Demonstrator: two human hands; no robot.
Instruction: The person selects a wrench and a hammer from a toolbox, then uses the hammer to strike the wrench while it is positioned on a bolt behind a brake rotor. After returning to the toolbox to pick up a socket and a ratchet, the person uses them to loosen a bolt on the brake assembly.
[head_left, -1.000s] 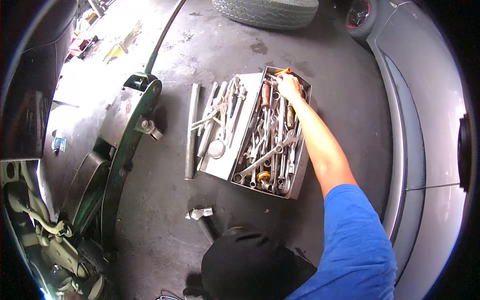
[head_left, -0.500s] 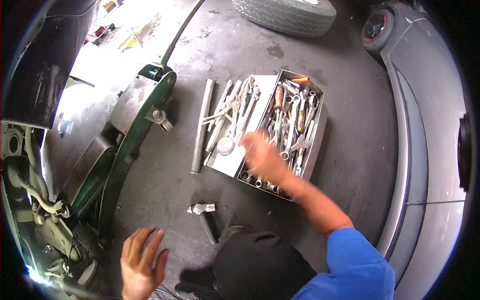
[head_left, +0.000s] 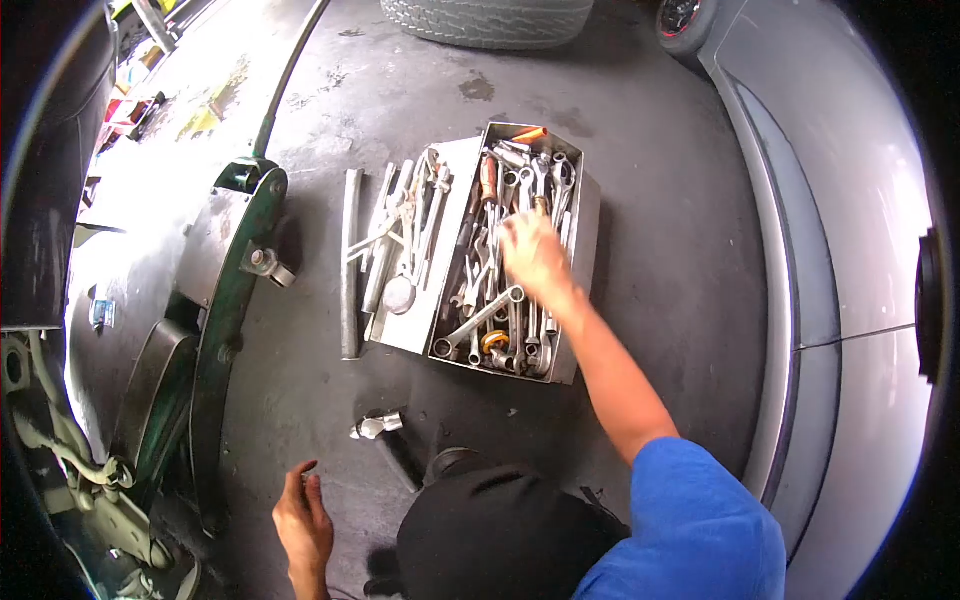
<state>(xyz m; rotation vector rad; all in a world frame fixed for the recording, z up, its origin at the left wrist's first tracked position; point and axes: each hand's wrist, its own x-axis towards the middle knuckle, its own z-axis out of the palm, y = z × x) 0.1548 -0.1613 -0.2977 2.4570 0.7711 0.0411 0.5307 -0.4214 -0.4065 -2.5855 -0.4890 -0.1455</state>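
My right hand (head_left: 536,258) is over the open metal toolbox (head_left: 590,220), fingers bent and pressed down among the tools; what the fingertips grip, if anything, is hidden. The box holds several wrenches (head_left: 482,322), a screwdriver with an orange-brown handle (head_left: 488,178) and a yellow ring-shaped piece (head_left: 494,341). On its opened lid (head_left: 405,332) lie pliers (head_left: 408,212) and a tool with a round, flat end (head_left: 399,295). Low on the left, my left hand (head_left: 304,520) hangs empty above the floor, thumb and fingers apart. Nearest to it lies a hammer (head_left: 378,427).
A metal bar (head_left: 351,265) lies left of the lid. The green floor jack (head_left: 232,260) stands further left, beside vehicle parts (head_left: 90,480). A grey car (head_left: 850,250) borders the right side, and a large tire (head_left: 490,22) lies at the back.
My right hand has moved from the lid's edge to further inside the toolbox. My left hand has dropped lower and turned more sideways. The view has swung, shifting the scene left.
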